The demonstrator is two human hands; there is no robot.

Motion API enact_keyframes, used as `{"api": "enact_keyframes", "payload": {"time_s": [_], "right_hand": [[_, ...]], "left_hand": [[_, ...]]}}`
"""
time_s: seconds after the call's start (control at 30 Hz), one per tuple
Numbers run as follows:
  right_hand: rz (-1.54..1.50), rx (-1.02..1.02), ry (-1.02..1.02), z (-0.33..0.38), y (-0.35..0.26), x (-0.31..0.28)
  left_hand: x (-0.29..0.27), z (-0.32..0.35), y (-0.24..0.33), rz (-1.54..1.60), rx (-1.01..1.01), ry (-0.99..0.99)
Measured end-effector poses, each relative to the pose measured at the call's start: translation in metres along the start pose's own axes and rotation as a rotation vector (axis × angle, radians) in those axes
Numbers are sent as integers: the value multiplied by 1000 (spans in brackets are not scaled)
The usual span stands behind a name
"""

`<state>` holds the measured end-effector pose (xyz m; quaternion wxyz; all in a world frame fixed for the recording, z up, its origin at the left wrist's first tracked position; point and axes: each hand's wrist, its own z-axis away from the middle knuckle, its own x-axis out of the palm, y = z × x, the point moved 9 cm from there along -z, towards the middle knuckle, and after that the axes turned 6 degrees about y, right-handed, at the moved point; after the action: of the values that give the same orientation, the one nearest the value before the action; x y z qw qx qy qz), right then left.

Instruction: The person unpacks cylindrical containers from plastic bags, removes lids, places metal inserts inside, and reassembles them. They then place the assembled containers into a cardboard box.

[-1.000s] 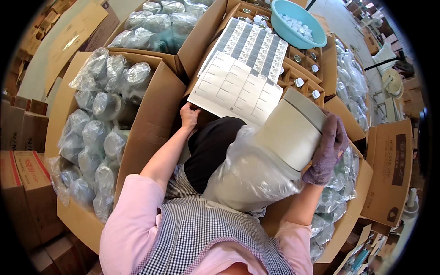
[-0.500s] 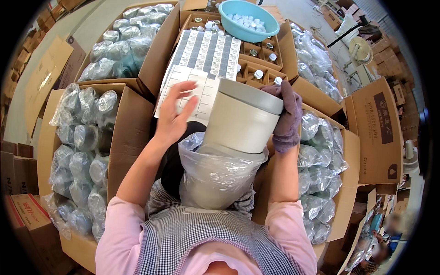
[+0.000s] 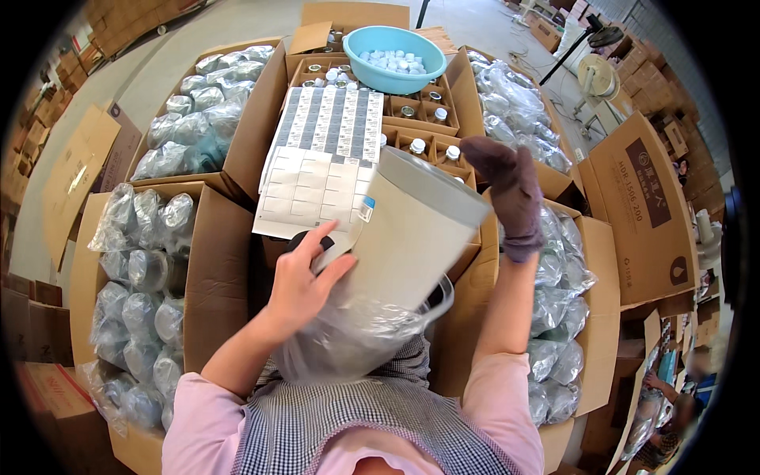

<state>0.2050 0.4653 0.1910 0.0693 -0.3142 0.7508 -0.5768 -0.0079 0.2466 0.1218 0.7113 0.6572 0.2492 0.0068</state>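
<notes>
A pale cream container (image 3: pixel 412 229) with a grey lid (image 3: pixel 435 182) tilts over my lap. Its lower part sits in a clear plastic bag (image 3: pixel 340 340). A small blue-and-white label (image 3: pixel 366 208) shows at the container's left side. My bare left hand (image 3: pixel 305 277) is at that side, thumb and fingers spread; the fingertips look to be at its wall, though contact is unclear. My right hand (image 3: pixel 507 190), in a purple-grey glove, is raised beside the lid with its fingers stretched and thumb apart. Beyond my left hand lie label sheets (image 3: pixel 317 186), partly printed, partly blank.
Cardboard boxes of plastic-wrapped items stand left (image 3: pixel 214 261) and right (image 3: pixel 598 317). Ahead are divided boxes with capped bottles (image 3: pixel 418 146). A light-blue basin (image 3: pixel 372 39) of small white caps rests on them. At lower right, a co-worker's arm (image 3: pixel 665 388) shows.
My left hand has come from the label sheets toward me, to the container. My right hand has let go of the lid. The container has tilted further, and its label now shows.
</notes>
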Motion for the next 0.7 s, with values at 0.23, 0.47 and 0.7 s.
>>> {"api": "enact_keyframes", "payload": {"time_s": [0.23, 0.47, 0.7], "right_hand": [[1111, -700, -325, 11, 6, 111], [979, -710, 21, 30, 3, 107], [716, -239, 231, 34, -2, 84]], "left_hand": [[16, 59, 39, -373, 487, 195], [-23, 10, 60, -168, 548, 408], [4, 12, 74, -209, 597, 464]]}}
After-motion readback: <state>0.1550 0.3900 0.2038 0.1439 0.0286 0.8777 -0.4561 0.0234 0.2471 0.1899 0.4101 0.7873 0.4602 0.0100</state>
